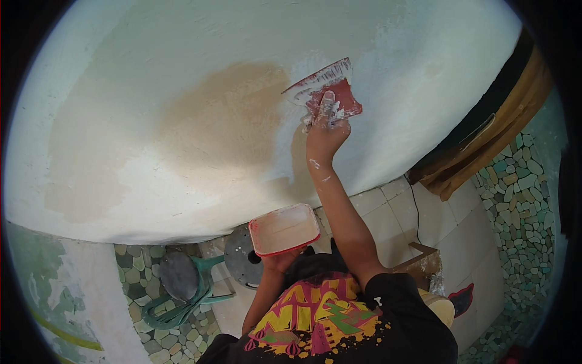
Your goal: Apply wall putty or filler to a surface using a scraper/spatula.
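"Against the pale wall (418, 103), what has that right hand (327, 128) got?"

"1 red scraper (345, 96), gripped firmly, thumb (328, 100) laid along its face. Its blade (318, 79) sits at the right edge of a brown patch (224, 115); whether it touches the wall, I can't tell."

"And the left hand (280, 261)?"

"It has hold of 1 red tub (285, 249) of pale paste (288, 224) from beneath, low before the wall; its fingers are mostly hidden, so how far they curl I can't tell."

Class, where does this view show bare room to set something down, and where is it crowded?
Free: pale floor tiles between the black cable, brown cloth and pebbled strip. Crowded: lower left, with a grey disc, dark round pad and green tubing near the tray in the left hand.
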{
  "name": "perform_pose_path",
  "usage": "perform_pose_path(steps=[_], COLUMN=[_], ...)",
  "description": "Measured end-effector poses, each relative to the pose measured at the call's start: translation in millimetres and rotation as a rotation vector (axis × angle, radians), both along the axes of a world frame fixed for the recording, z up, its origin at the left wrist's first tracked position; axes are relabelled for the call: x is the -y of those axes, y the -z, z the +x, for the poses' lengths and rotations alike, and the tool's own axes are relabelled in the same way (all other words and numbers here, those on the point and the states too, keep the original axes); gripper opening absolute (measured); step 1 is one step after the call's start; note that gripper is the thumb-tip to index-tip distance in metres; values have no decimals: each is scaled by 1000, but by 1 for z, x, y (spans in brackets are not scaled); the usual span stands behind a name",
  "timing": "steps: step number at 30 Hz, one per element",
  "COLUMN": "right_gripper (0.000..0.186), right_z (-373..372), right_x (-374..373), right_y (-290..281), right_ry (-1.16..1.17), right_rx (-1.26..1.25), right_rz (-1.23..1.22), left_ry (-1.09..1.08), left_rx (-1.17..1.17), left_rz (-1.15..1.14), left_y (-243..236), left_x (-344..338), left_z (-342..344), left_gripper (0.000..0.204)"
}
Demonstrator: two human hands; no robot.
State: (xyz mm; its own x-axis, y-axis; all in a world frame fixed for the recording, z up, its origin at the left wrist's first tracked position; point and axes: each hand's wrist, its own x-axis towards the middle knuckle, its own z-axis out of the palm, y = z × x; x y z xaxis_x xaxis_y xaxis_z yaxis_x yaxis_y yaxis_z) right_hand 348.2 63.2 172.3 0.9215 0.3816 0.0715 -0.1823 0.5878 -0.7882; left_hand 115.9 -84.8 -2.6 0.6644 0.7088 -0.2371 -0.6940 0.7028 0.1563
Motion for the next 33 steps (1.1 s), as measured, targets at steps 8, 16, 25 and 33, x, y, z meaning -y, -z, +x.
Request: perform_pose_path(steps=[8, 16, 25, 33], right_gripper=[36, 32, 45, 52], right_z=[9, 19, 93, 85], right_x=[3, 80, 18, 6], right_y=[42, 123, 27, 28], right_ry=[85, 114, 651, 463], right_rx=[140, 164, 1684, 1726], right_rz=[-110, 22, -197, -413], left_ry=[6, -79, 30, -10], left_rx=[-1, -79, 123, 141], left_rz=[22, -43, -17, 2], left_y=[4, 0, 21, 34], left_x=[-9, -6, -3, 7], left_z=[0, 9, 21, 35], left_gripper=[82, 83, 77, 72])
